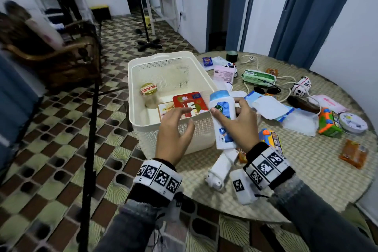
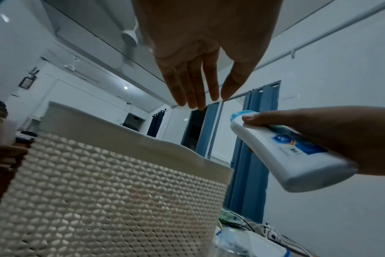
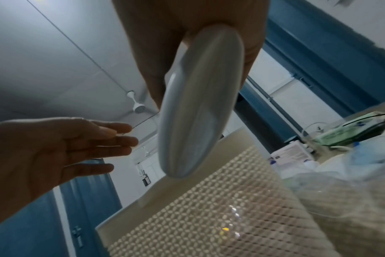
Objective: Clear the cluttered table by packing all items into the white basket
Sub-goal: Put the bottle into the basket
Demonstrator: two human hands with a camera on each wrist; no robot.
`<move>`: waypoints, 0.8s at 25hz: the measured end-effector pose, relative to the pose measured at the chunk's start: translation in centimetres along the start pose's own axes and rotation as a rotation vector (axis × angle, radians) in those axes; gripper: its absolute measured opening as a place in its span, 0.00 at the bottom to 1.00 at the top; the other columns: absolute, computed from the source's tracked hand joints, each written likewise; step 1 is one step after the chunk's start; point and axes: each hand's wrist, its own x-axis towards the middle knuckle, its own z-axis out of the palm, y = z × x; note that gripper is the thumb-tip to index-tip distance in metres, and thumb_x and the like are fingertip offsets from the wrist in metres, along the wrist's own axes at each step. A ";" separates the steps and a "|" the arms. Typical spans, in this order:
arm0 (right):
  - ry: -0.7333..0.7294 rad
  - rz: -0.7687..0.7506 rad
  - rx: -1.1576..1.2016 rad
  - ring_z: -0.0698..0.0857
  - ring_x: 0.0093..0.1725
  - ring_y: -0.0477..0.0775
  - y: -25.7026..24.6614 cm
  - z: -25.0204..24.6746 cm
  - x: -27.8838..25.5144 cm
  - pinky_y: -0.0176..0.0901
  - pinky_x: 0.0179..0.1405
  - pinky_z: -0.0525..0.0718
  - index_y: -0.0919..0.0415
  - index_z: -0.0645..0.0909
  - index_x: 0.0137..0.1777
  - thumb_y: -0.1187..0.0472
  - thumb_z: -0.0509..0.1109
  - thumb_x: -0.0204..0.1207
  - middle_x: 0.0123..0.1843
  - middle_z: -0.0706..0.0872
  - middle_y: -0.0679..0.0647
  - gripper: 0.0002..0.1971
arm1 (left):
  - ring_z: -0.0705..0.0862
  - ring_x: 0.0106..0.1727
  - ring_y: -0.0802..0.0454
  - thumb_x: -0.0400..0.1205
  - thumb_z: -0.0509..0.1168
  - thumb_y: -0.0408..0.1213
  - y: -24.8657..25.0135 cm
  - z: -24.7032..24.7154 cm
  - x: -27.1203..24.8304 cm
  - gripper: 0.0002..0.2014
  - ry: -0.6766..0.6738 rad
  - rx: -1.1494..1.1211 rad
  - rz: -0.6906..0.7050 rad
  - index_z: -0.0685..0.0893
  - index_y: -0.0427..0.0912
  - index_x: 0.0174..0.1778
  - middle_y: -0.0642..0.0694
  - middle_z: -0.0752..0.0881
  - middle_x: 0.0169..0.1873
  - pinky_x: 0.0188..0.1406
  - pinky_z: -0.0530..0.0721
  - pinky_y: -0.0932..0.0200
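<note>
The white perforated basket [image 1: 171,57] stands at the table's left edge and holds a gold-lidded jar [image 1: 148,89] and a red card pack [image 1: 190,102]. My right hand [image 1: 237,120] grips a white bottle with a blue cap [image 1: 222,116], held upright just outside the basket's near right corner. In the right wrist view the bottle's oval base [image 3: 198,111] faces the camera. My left hand [image 1: 173,129] hovers with fingers spread over the basket's near wall, holding nothing. In the left wrist view the left hand [image 2: 200,73] sits above the basket wall [image 2: 112,200], and the bottle [image 2: 286,149] lies to its right.
The round woven table [image 1: 306,159] carries several loose items: an orange-green toy [image 1: 329,121], an orange packet [image 1: 353,153], a green wipes pack [image 1: 258,76], a pink box [image 1: 224,73], white cables and white gadgets [image 1: 221,168] near my wrists. A black stand pole [image 1: 92,129] rises at left.
</note>
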 end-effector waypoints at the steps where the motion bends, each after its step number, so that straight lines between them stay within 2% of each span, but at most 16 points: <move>1: -0.008 0.003 0.013 0.90 0.41 0.49 -0.6 1.3 0.5 0.58 0.44 0.88 0.51 0.76 0.50 0.38 0.80 0.59 0.42 0.90 0.50 0.27 | 0.81 0.56 0.54 0.79 0.64 0.36 -0.6 -0.9 0.5 0.12 0.021 0.006 0.000 0.83 0.41 0.58 0.49 0.85 0.52 0.57 0.78 0.59; 3: -0.028 -0.001 0.014 0.90 0.41 0.48 -2.0 3.6 1.6 0.58 0.44 0.89 0.51 0.75 0.50 0.38 0.80 0.59 0.42 0.90 0.50 0.26 | 0.81 0.55 0.54 0.80 0.65 0.36 -2.0 -2.5 1.4 0.11 0.036 0.019 -0.021 0.83 0.42 0.58 0.50 0.85 0.52 0.56 0.77 0.59; 6: -0.046 -0.014 -0.006 0.90 0.41 0.48 -4.4 7.5 3.8 0.56 0.45 0.89 0.54 0.75 0.51 0.45 0.81 0.63 0.42 0.90 0.50 0.24 | 0.80 0.58 0.54 0.80 0.65 0.38 -5.4 -5.3 3.8 0.12 0.021 0.045 -0.041 0.83 0.43 0.58 0.50 0.85 0.54 0.58 0.77 0.56; 9: -0.052 -0.025 -0.031 0.89 0.41 0.47 -6.2 11.6 6.1 0.56 0.46 0.88 0.54 0.75 0.50 0.45 0.81 0.64 0.41 0.89 0.47 0.23 | 0.80 0.58 0.54 0.80 0.65 0.39 -9.1 -8.1 6.4 0.12 0.030 0.059 -0.051 0.83 0.44 0.58 0.51 0.85 0.54 0.58 0.77 0.56; 11: -0.065 -0.029 -0.040 0.89 0.40 0.46 -7.0 13.8 7.4 0.56 0.45 0.88 0.54 0.75 0.50 0.45 0.81 0.64 0.39 0.88 0.46 0.22 | 0.81 0.55 0.54 0.81 0.67 0.36 -10.9 -9.3 7.6 0.11 0.034 0.069 -0.057 0.83 0.44 0.59 0.51 0.86 0.54 0.53 0.78 0.54; 14: -0.069 -0.032 -0.078 0.89 0.42 0.47 -8.1 16.7 9.8 0.55 0.47 0.88 0.55 0.77 0.52 0.44 0.81 0.63 0.41 0.88 0.46 0.24 | 0.78 0.46 0.55 0.80 0.68 0.35 -13.8 -10.8 9.1 0.11 0.021 0.067 -0.079 0.84 0.43 0.59 0.50 0.86 0.52 0.46 0.77 0.56; 17: -0.085 -0.033 -0.123 0.87 0.46 0.49 -8.8 19.0 12.2 0.56 0.49 0.87 0.56 0.76 0.52 0.42 0.80 0.63 0.45 0.88 0.50 0.26 | 0.74 0.42 0.57 0.80 0.68 0.34 -16.7 -11.5 10.3 0.12 0.010 0.046 -0.116 0.83 0.41 0.60 0.50 0.85 0.50 0.47 0.77 0.55; 20: -0.102 -0.024 -0.169 0.86 0.48 0.51 -8.7 20.5 14.2 0.56 0.49 0.87 0.54 0.75 0.50 0.40 0.79 0.63 0.47 0.87 0.51 0.25 | 0.76 0.43 0.57 0.80 0.68 0.34 -18.6 -11.6 11.1 0.12 -0.002 0.021 -0.141 0.83 0.43 0.59 0.53 0.82 0.47 0.50 0.80 0.52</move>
